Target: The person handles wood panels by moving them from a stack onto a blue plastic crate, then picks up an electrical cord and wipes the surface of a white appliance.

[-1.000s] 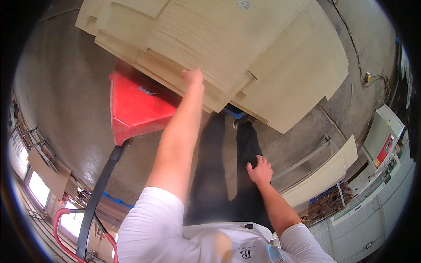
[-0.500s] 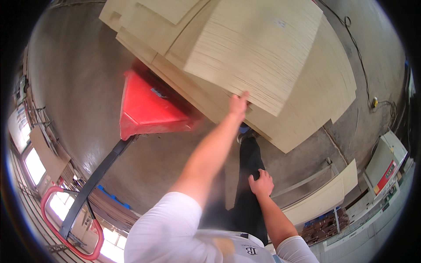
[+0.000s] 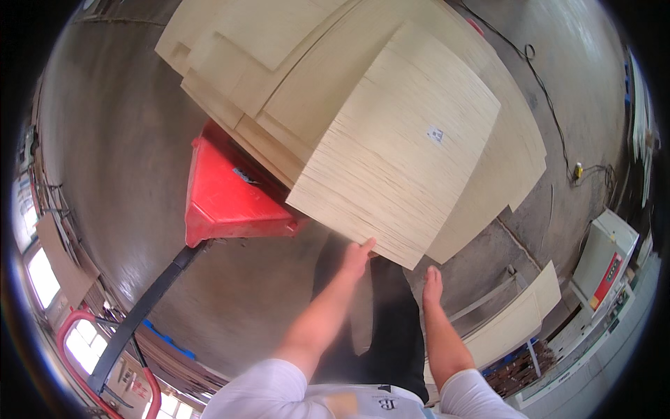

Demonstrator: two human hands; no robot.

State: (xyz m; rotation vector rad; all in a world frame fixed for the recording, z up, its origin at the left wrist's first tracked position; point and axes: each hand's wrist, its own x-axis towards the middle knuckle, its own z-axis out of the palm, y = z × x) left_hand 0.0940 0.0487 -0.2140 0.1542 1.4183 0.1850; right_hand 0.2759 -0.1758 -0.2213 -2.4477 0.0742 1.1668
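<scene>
A pale wooden panel point(image 3: 391, 160) with streaky grain and a small printed label slants out over the near edge of a stack of similar boards point(image 3: 241, 52). My left hand point(image 3: 359, 257) grips the panel's near edge, thumb on top and the fingers hidden underneath. Close to the panel's near right corner, my right hand point(image 3: 433, 285) is raised with its fingers stretched out. It appears to hold nothing and stays a little apart from the panel.
A red pallet jack point(image 3: 234, 192) stands at the stack's left, its dark handle point(image 3: 150, 297) reaching toward the lower left. A black cable point(image 3: 541, 84) lies on the floor at right. Nearer on the right are another board point(image 3: 513, 325) and a grey-white machine point(image 3: 604, 255).
The panel has slid toward me and turned, now overhanging the stack's near edge. My left hand has come closer with it. My right hand has lifted from near my leg toward the panel's corner.
</scene>
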